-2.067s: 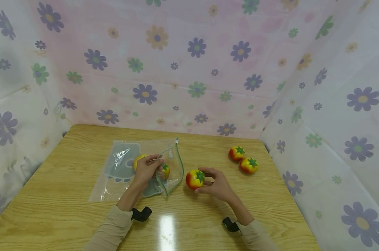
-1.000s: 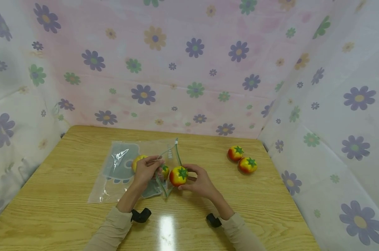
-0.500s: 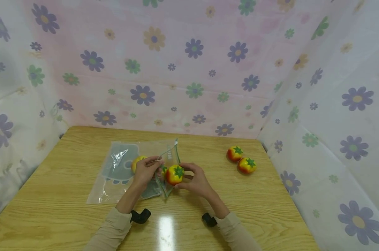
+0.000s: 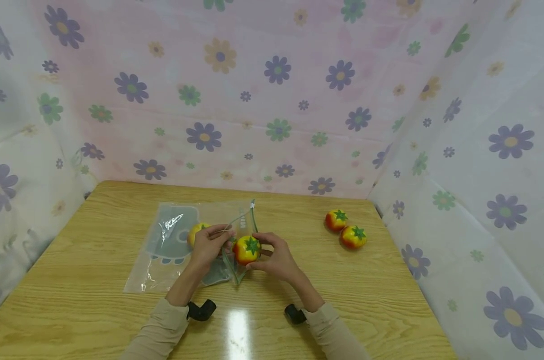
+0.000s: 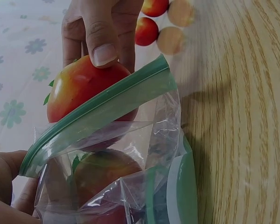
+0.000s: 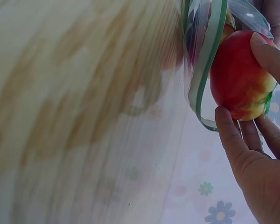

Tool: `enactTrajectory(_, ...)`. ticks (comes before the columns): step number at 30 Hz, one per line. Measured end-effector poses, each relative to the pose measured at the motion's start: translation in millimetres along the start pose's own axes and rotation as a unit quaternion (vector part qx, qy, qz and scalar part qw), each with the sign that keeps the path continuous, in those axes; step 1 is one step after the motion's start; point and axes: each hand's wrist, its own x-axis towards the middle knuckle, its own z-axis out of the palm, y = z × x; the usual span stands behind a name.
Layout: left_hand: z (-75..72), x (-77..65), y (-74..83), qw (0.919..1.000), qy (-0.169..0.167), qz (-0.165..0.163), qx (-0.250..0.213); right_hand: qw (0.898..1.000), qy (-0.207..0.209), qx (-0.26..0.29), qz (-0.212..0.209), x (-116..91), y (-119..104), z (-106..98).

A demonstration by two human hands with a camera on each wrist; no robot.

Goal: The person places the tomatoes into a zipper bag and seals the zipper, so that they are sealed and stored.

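Floral cloth backdrop: pale pink and white sheeting (image 4: 299, 105) printed with purple, green and orange flowers, hung behind and beside the work; it blocks nothing near the hands.
Wooden table: yellow, grained, rectangular top (image 4: 366, 310); everything rests on it or is held over it.
Zip bag: clear, limp plastic bag (image 4: 170, 242) with a grey-blue cartoon print, lying to the left with its mouth facing right. Likely very light, slick and prone to fold shut; best held by its stiffer green zip lip (image 5: 100, 98).
Left hand: bare hand (image 4: 207, 244) pinching the bag at its mouth, which stands parted.
Right hand: bare hand (image 4: 277, 257) grasping a fruit between thumb and fingers from the right.
Held fruit: round, glossy red-and-yellow tomato-like piece (image 4: 246, 251) with a green leaf star, at the bag's mouth; the lip crosses in front of its lower part in the left wrist view. Probably light, firm and smooth enough to slip; a grip around its widest part suits it.
Bagged fruits: a yellowish round one (image 4: 196, 234) under the film beside the left hand, and a reddish one (image 5: 105, 175) just inside the mouth. The latter and the slack lip stand in the way.
Loose pair: two matching red-and-yellow fruits (image 4: 336, 220) (image 4: 354, 237), side by side at the right, well apart from the bag.
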Motion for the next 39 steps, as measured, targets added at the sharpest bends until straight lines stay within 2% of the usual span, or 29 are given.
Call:
enactTrajectory(6, -0.6, 0.5, -2.0, 1.0000, 0.004, 0.001, 0.003, 1.000, -0.007, 0.006, 0.018, 0, -8, 1)
enactTrajectory(8, -0.8, 0.0, -1.7, 1.0000, 0.007, 0.001, 0.002, 1.000, -0.002, 0.008, 0.018, 2, 0, 2)
enactTrajectory(18, -2.6, -0.6, -3.5, 0.9998, 0.002, -0.014, -0.010, 1.000, 0.001, 0.002, 0.017, 1, 6, 6)
enactTrajectory(31, -0.5, -2.6, 0.2, 0.9996, -0.008, -0.007, -0.025, 1.000, -0.007, 0.021, 0.021, 4, 4, 6)
enactTrajectory(39, 0.5, -3.6, 1.4, 0.9994, -0.011, -0.006, -0.032, 1.000, -0.011, -0.013, 0.026, 7, 5, 4)
